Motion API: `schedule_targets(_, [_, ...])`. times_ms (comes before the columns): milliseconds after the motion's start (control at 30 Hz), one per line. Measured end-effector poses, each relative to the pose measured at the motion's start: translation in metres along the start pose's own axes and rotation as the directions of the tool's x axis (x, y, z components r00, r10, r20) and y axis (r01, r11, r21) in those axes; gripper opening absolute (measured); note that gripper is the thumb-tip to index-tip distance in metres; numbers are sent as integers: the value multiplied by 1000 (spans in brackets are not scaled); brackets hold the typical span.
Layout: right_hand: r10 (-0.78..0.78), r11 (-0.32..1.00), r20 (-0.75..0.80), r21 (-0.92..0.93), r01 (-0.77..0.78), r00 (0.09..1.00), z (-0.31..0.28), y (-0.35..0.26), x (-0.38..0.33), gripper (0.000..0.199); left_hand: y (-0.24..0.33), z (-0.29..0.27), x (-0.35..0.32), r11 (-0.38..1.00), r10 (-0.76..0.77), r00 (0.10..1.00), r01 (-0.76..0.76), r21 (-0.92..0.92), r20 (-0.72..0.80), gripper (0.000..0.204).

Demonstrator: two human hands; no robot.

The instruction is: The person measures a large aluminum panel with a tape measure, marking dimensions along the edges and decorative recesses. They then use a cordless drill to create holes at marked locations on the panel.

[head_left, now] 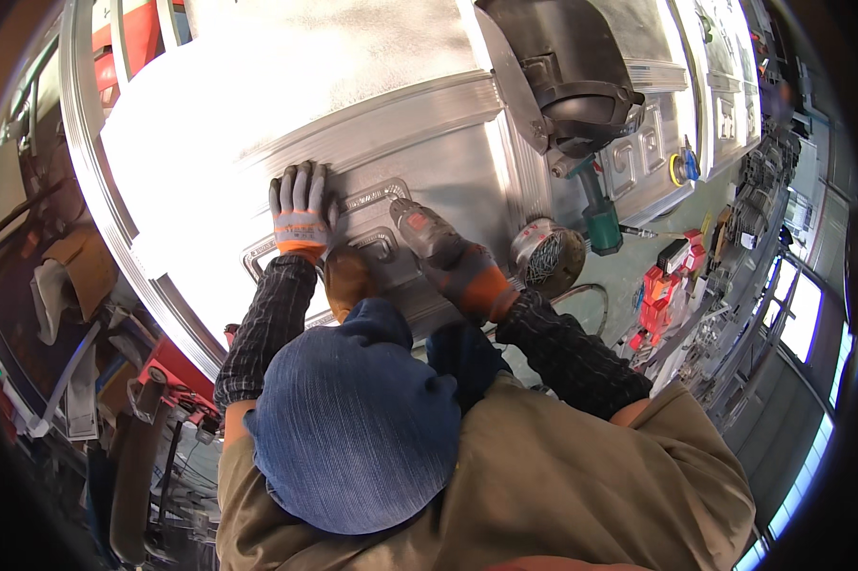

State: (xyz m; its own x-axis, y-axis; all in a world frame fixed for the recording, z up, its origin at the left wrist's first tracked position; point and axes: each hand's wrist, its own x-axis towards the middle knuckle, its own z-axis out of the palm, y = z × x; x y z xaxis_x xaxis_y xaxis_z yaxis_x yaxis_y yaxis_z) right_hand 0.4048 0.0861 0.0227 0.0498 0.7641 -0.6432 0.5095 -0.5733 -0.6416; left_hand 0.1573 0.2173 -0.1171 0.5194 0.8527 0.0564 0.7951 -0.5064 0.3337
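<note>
My left hand [301,207], in a grey and orange work glove, rests flat on a bright ribbed metal panel [429,119] with its fingers stretched out. My right hand [477,283], gloved the same way, grips a grey power drill [427,232] with a red mark on its body. The drill's nose points up and left, at the rim of a raised rectangular recess [372,197] in the panel. Whether its tip touches the metal is too small to tell. Between my hands a brown shoe [349,278] stands on the panel, below my bent denim-covered leg [358,428].
A dark welding helmet [572,71] lies to the far right of my hands, with a green power tool [600,214] beside it. Nearer stands a round container of thin metal pieces [548,255]. Red boxes [657,300] lie at the right, red equipment [177,376] at the left.
</note>
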Motion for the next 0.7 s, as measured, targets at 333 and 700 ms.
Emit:
schedule_targets(333, [330, 924, 48, -223, -312, 943, 0, -23, 22, 50, -3, 1, 1, 1000, -3, 1000, 3, -24, 29, 68])
schedule_targets(700, [245, 933, 93, -294, -209, 965, -5, -21, 30, 52, -3, -1, 3, 999, -18, 999, 20, -31, 50, 71])
